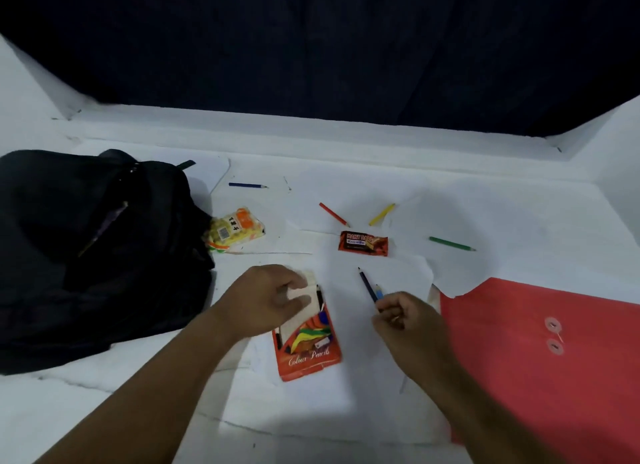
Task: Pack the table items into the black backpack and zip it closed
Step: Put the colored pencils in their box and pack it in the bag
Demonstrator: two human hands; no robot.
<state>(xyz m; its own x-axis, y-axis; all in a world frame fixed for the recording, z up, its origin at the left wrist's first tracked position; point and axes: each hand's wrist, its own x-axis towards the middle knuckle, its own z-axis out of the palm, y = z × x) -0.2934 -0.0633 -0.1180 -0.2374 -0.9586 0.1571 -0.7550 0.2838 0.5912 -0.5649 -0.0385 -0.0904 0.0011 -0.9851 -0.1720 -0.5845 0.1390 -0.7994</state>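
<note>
The black backpack [93, 252] is lying slumped and unzipped at the left of the white bench [485, 204], a yellow snack packet [237, 229] touching its right side. The left hand [266, 299] is gripping the open top of the colour pencil box [306, 339], fingers curled on its flap. A chocolate bar [363, 243] is lying beyond. The right hand [403, 320] is pinching two blue pencils [370, 287] between closed fingers. Loose pencils are lying scattered farther back, and a red envelope [540, 356] is resting at the right.
</note>
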